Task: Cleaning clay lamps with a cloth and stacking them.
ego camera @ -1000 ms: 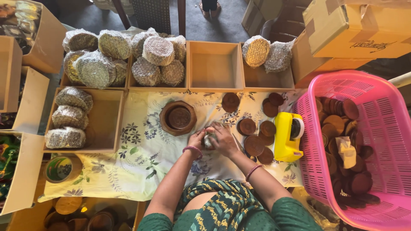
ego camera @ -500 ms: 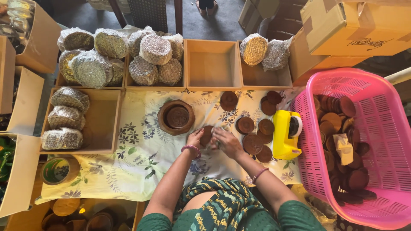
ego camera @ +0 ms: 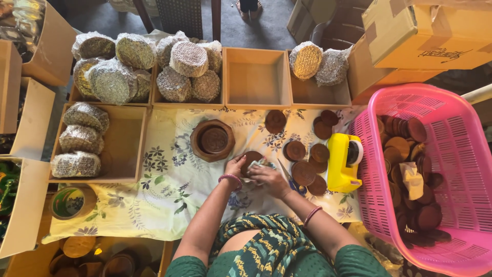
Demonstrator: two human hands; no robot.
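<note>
My left hand (ego camera: 234, 166) grips a round brown wooden disc (ego camera: 252, 157) over the floral cloth (ego camera: 169, 190). My right hand (ego camera: 266, 174) presses a small pale rag (ego camera: 260, 165) against that disc. Just above the hands stands a brown wooden holder (ego camera: 212, 140) with a disc lying in it. Several more brown discs (ego camera: 304, 172) lie on the cloth to the right of my right hand, next to a yellow tape dispenser (ego camera: 343, 162).
A pink plastic basket (ego camera: 461, 154) at the right holds several brown discs and a scrap of paper. Wooden trays (ego camera: 258, 77) along the back and left hold wrapped round bundles (ego camera: 189, 59). Cardboard boxes (ego camera: 425, 33) stand at the top right and left. A tape roll (ego camera: 67, 202) lies at lower left.
Both hands stay together over the cloth; the disc between them has shifted slightly as the right hand rubs the rag over it.
</note>
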